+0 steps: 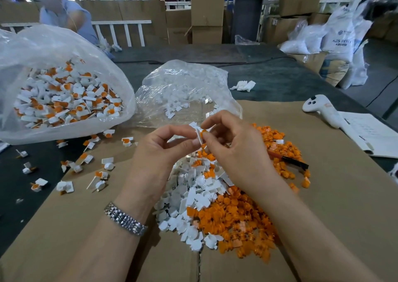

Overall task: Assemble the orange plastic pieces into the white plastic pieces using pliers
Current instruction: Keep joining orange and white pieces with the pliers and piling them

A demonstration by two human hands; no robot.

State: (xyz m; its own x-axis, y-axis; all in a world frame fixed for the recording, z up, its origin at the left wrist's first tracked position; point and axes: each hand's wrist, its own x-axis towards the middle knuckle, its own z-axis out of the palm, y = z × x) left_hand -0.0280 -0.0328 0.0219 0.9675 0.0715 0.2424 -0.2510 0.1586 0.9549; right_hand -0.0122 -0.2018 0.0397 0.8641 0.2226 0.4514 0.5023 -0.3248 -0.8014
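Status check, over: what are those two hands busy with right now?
Left hand pinching white piece. Right hand pressing orange piece into it. Pliers lying unused in orange pile. Nothing in the way.

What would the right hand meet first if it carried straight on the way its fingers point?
The right hand points leftward at the white piece it already pinches; just beyond are the left hand's fingertips. Depth unclear.

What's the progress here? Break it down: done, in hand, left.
Done: the big bag on the left holds many joined white-and-orange pieces, with more scattered beside it. In hand: the left hand and right hand pinch a white piece with an orange piece. Left: the loose white pile and orange pile; the pliers lie untouched.
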